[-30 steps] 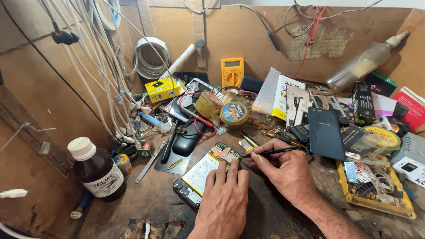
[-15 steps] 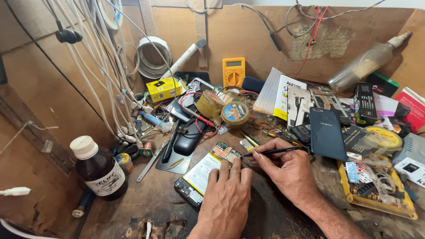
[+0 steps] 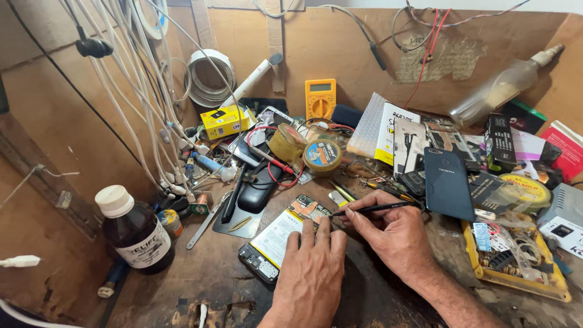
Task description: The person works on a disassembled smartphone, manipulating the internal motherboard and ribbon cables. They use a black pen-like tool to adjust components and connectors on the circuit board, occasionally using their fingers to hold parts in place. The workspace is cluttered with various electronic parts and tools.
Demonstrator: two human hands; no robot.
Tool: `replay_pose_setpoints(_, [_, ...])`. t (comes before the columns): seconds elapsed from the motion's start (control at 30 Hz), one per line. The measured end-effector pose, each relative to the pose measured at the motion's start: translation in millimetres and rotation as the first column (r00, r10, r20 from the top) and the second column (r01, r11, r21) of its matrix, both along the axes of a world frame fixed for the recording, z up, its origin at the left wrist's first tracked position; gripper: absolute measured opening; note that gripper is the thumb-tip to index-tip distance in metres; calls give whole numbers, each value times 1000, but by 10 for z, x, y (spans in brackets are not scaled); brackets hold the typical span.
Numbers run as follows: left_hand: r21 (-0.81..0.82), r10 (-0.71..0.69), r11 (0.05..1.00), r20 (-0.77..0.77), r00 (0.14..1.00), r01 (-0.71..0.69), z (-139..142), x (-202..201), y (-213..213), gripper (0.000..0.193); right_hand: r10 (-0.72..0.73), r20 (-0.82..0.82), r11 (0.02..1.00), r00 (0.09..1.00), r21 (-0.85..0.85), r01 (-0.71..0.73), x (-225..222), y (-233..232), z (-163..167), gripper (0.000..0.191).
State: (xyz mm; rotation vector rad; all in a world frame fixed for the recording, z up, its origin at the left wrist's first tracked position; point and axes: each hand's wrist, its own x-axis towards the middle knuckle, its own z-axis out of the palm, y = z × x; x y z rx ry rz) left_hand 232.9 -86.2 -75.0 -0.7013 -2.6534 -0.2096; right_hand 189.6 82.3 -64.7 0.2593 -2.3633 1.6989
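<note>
Little has moved since the earlier frames: both hands stay on the opened phone, and the right hand's black tool keeps its tip at the top of the board.

Wooden workbench and its brown back wall carry everything. White cables hang down the left side. Dark blue phone back cover lies right of centre, just beyond the right hand. Yellow parts tray, full of small bits, sits at the right edge. Brown bottle with a white cap and a white label stands at the left. Opened phone, its pale battery and circuit board showing, lies at an angle in the middle of the bench.

Left hand rests flat on the phone's lower right part, fingers together, pressing it down. Right hand is pinched shut on a thin black tool, which points left toward the phone's upper end.

Behind them a white perforated packet leans against a white box with a black stripe. A black carton stands farther right, near a red packet. Yellow multimeter leans on the wall. Small yellow box with a black patch lies left of it. 2 tape rolls sit at the centre.
</note>
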Motion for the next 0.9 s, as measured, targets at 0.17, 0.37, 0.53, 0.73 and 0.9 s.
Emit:
replay_pose_setpoints(0.17, [-16, 5, 1000, 13, 1000, -4, 6, 9, 4, 36, 15, -20, 1000, 1000, 1, -15, -6, 3, -10, 8])
replay_pose_setpoints(0.37, [-2, 0, 1000, 43, 999, 0, 27, 14, -1, 35, 36, -18, 999, 999, -23, -37, -13, 2, -15, 8])
replay_pose_setpoints(0.53, [-20, 0, 1000, 59, 998, 1, 26, 11, -5, 35, 42, -11, 998, 999, -43, -42, -19, -3, -21, 8])
replay_pose_setpoints(0.73, [-20, 8, 1000, 19, 1000, -8, 17, 8, -6, 34, 45, -26, 998, 999, -33, -46, -40, 8, -33, 8])
replay_pose_setpoints(0.9, [-7, -2, 1000, 36, 999, 2, 12, -11, -10, 35, 56, 12, 995, 998, -85, -55, -50, 4, -50, 8])
